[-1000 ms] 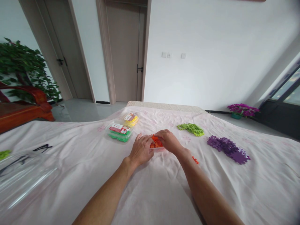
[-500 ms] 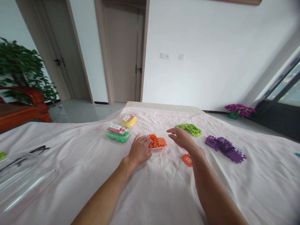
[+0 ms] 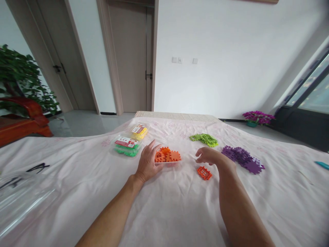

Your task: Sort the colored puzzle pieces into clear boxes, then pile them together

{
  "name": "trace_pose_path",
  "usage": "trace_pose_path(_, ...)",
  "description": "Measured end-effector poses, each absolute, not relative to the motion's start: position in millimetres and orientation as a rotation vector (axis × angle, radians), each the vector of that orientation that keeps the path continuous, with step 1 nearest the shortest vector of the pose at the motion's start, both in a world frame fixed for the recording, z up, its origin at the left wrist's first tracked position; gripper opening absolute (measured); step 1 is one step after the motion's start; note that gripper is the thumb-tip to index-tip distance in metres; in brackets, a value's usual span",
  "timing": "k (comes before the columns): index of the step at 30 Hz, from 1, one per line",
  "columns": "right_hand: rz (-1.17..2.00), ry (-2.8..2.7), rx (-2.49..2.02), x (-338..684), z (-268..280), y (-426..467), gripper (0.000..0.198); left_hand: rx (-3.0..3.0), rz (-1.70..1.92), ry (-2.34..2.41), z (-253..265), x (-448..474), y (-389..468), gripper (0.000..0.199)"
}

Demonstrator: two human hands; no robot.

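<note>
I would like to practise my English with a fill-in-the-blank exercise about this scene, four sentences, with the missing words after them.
1. The left hand is at an open box whose pieces are coloured ____.
2. The right hand is closer to the loose piece than the ____ hand is.
3. The light-green pile lies beside another pile, coloured ____.
4. The nearer labelled box shows green inside; the farther labelled box shows ____.

Missing words: orange; left; purple; yellow.
</note>
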State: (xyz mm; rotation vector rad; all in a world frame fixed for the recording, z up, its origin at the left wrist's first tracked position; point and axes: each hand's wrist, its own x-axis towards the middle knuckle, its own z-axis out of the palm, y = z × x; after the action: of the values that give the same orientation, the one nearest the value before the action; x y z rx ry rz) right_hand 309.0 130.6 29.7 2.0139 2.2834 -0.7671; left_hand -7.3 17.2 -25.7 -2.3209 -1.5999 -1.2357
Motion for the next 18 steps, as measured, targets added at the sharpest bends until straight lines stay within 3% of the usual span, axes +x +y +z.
trace_pose_path(3,-0.867,2.216,1.993,307,23,132,0.044,-2.261,-1.360,-1.712,-36,-11,22,0.085)
trace_pose_path(7,-0.911,2.215,1.973,306,14,134,0.042,-2.314,-1.492,-1.823,-47,-15,27,0.084)
trace_pose_path(13,-0.719,2.297,1.935,301,11,133,0.038,-2.377,-1.581,-1.846,-51,-16,30,0.076)
trace_pose_path(18,-0.506,2.326,1.899,299,6,133,0.048,-2.379,-1.554,-1.814,-50,-17,31,0.073)
